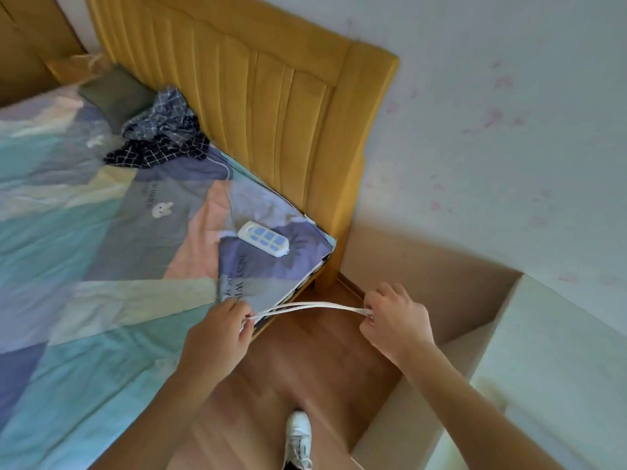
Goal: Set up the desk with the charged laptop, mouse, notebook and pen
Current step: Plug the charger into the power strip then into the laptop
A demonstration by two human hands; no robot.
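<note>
White cord (312,307) runs doubled between both hands, taut, off the bed (101,249) corner, over the floor. Left hand (220,334) pinches one end of the loops, fingers closed; right hand (393,320) is fisted on the other. Probably a charger or strip lead. Keep loops even, light tension, no kinks. Power strip (264,243) lies on the bed beyond the cord, apart from both hands. Laptop, mouse, notebook, pen: not in view.

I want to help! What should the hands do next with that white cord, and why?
Probably keep gathering the white cord: it is stretched in strands between the left hand and right hand, while the power strip lies on the bed.
</note>
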